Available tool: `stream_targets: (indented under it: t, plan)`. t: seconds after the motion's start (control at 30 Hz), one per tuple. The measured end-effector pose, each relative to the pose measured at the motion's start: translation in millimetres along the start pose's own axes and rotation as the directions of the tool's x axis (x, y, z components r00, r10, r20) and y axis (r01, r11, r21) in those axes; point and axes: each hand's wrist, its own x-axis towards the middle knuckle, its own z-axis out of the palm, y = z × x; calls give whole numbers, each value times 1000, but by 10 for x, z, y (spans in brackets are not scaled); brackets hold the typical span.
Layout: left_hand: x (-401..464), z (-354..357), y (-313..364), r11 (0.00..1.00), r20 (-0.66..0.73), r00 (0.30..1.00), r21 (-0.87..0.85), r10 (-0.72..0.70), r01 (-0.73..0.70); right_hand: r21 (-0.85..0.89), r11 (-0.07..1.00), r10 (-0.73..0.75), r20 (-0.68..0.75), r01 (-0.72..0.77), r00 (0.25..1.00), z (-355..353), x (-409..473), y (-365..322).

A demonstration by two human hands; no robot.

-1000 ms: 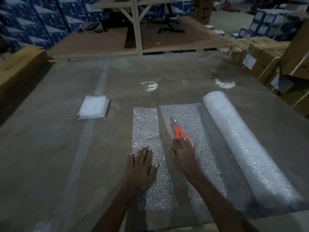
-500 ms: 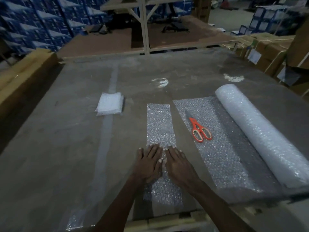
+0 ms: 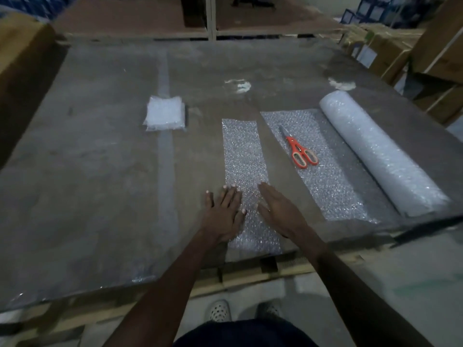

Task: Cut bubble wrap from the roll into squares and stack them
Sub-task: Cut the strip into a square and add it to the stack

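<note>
A long cut strip of bubble wrap [image 3: 244, 156] lies on the table in front of me. My left hand [image 3: 223, 216] presses flat on its near left part, fingers straight. My right hand [image 3: 278, 211] rests flat along the strip's right edge. The bubble wrap roll [image 3: 375, 151] lies at the right, with an unrolled sheet [image 3: 323, 176] spread beside it. Orange-handled scissors [image 3: 299, 150] lie on that sheet, apart from both hands. A stack of cut squares [image 3: 165, 113] sits at the far left of the strip.
The big grey table [image 3: 87, 171] has its front edge close to my body. Cardboard boxes [image 3: 400, 53] stand along the right side, a brown box [image 3: 20, 46] at the far left. A wooden post [image 3: 210, 16] rises behind the table.
My right hand let go of the scissors, which now lie on the unrolled sheet, and came over to the strip beside my left hand. The view has tilted downward.
</note>
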Motion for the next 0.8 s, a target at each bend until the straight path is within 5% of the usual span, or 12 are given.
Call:
stream_targets:
  t: [0.17,0.37,0.6,0.7,0.8]
  plan:
    - [-4,33,1,1000,-28,1000,-24,-11,10,31,980,-190,-178,198,966,-51,-436,-72]
    - [-43,-11,17,999,-43,999,-26,-32,31,61,940,-337,6,336,942,-56,-678,7]
    - [-371,-48,-25,977,-170,984,-213,-54,17,83,938,-340,25,337,940,-28,-618,34]
    - [-489,-104,-20,890,-167,983,-456,-71,-13,174,946,-280,7,274,960,-128,-579,19]
    - [-560,-246,68,652,-116,982,-758,-149,9,369,923,-140,67,106,988,-276,-464,40]
